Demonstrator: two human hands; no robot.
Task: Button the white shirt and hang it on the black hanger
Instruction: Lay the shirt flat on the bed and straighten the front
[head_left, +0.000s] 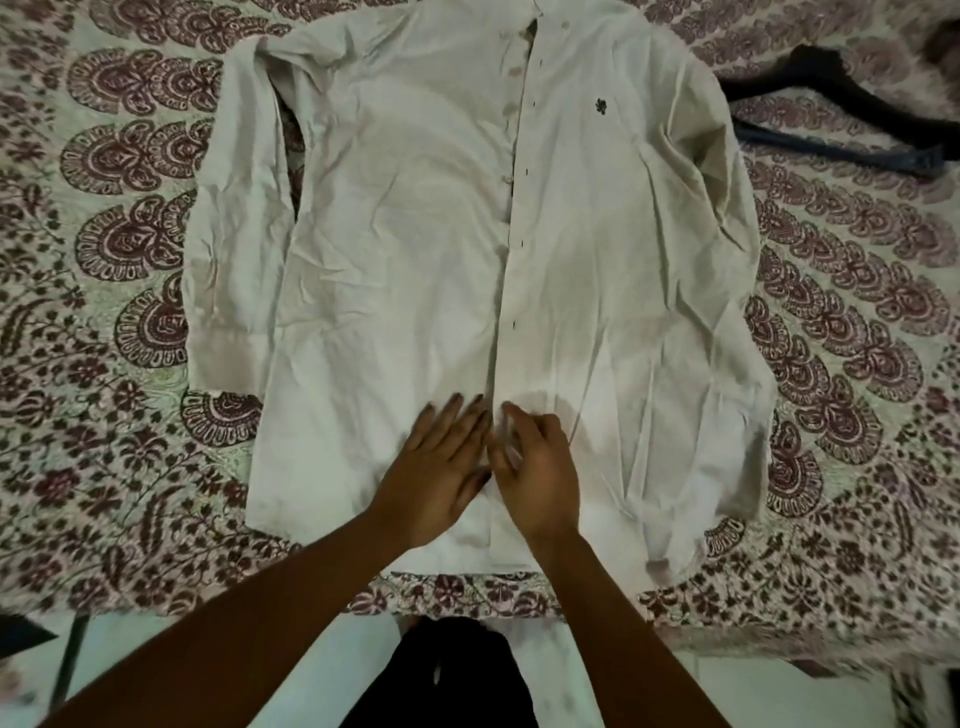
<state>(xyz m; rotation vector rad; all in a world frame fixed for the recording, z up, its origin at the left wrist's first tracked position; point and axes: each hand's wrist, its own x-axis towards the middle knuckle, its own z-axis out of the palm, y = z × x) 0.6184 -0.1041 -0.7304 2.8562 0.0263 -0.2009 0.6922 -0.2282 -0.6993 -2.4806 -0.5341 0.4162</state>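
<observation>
My left hand (441, 460) flat on white shirt (415, 234), fingers released; right hand (540, 470) at placket, fingers blurred, can't tell grasp. Black hanger (852, 96) cut off upper right.

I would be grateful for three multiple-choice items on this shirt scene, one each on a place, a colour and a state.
1. Where does the black hanger lie?
A. On a wall hook
B. On the bedspread, right of the white shirt
C. On the floor

2. What colour is the emblem on the chest?
A. Dark
B. Red
C. Yellow

3. How is the white shirt?
A. Hung up
B. Folded in a pile
C. Spread flat, front up

Answers:
1. B, the black hanger rests on the patterned cloth beyond the sleeve.
2. A, the emblem is a small dark mark.
3. C, it lies flat with the left hand and right hand at its lower placket.
</observation>
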